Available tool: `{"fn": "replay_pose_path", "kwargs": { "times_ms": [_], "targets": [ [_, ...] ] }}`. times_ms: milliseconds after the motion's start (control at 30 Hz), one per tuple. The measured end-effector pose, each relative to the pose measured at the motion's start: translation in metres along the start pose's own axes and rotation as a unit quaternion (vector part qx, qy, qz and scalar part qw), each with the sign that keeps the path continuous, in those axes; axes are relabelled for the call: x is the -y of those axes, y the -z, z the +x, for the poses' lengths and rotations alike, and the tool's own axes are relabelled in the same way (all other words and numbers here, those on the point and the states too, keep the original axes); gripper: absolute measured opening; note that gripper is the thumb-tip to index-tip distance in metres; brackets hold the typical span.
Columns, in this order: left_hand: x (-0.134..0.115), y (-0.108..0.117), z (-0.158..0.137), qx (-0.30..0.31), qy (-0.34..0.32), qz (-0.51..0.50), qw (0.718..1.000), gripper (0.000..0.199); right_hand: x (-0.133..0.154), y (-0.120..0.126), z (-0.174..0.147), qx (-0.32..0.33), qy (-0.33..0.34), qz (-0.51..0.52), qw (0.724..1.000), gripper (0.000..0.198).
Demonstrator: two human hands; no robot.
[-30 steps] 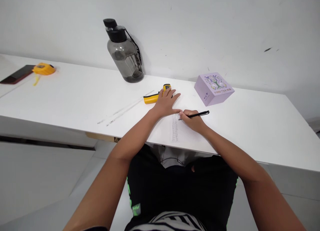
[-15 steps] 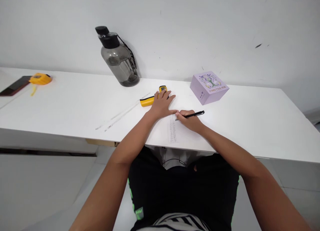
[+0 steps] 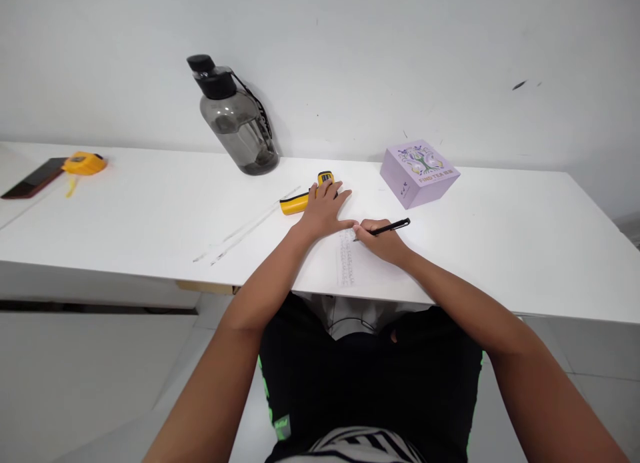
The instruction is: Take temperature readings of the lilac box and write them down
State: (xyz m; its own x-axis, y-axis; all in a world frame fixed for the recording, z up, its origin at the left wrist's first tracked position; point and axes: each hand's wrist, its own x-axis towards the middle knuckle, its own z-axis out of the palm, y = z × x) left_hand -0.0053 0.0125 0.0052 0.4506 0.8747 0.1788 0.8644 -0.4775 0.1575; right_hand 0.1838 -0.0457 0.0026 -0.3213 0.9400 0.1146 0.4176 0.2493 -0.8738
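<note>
My right hand [image 3: 384,241] is closed around a black pen [image 3: 391,227], its tip down at a sheet of paper [image 3: 370,269] bearing lines of small handwriting. The sheet lies near the table's front edge, and its white blends with the tabletop. My left hand [image 3: 324,209] lies with fingers spread, its thumb reaching to the fingers of my right hand. Under and beyond its fingers is a yellow and black handheld device [image 3: 295,203], shaped like an infrared thermometer and partly covered by the hand.
On the white table [image 3: 525,249], a grey water bottle [image 3: 240,129] stands by the wall. A lilac tea box [image 3: 419,174] sits to the right. At the far left are a yellow tape measure [image 3: 85,163] and a dark flat object [image 3: 35,178]. Dark streaks mark the tabletop.
The pen and my right hand have shifted very slightly, with the tip still at the paper. My left hand stays in place; the view has tilted a little.
</note>
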Motion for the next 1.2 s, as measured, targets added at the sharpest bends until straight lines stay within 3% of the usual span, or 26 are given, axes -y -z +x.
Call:
{"fn": "replay_pose_path", "kwargs": {
  "times_ms": [333, 1100, 1200],
  "targets": [
    [0.0006, -0.0033, 0.0005, -0.024, 0.014, 0.012, 1.000, 0.078, -0.0031, -0.0007, -0.0001, -0.006, 0.017, -0.005, 1.000, 0.041],
    [0.0013, 0.0035, -0.0015, 0.009, 0.037, -0.001, 0.999, 0.093, -0.0056, 0.0003, 0.0023, 0.011, 0.005, -0.003, 1.000, 0.039],
    [0.0029, 0.0050, -0.0027, 0.004, 0.052, -0.007, 0.999, 0.096, -0.0057, -0.0017, -0.0025, -0.019, 0.061, -0.068, 0.996, 0.042]
  ]
}}
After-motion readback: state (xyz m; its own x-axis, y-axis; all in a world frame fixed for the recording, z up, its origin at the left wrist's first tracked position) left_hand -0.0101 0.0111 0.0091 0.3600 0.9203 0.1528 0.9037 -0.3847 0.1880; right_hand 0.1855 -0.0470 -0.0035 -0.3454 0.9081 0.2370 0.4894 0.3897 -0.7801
